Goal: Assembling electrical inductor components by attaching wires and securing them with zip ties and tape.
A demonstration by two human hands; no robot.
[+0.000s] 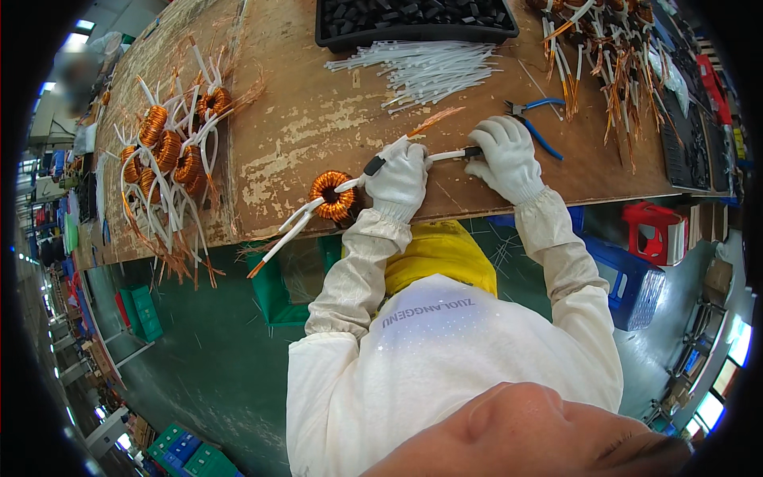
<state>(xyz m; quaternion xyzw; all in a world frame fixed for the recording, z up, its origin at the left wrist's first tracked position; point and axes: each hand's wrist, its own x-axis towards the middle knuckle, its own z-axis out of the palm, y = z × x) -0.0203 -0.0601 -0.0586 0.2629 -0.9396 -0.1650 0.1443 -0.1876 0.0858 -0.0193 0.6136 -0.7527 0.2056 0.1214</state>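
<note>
The right hand (pixel 506 159), in a white glove, is pinching a black piece (pixel 473 152) on a white lead (pixel 447 157); the left hand (pixel 397 176) is curling closed around the leads of a copper coil (pixel 342 209), which is lying just to its left on a worn table (pixel 278 143). Blue-handled pliers (pixel 543 137) are resting near the right hand.

The coil (pixel 335 211) is copper-orange, its leads (pixel 288 238) white, plier handles (pixel 543 141) blue.
</note>
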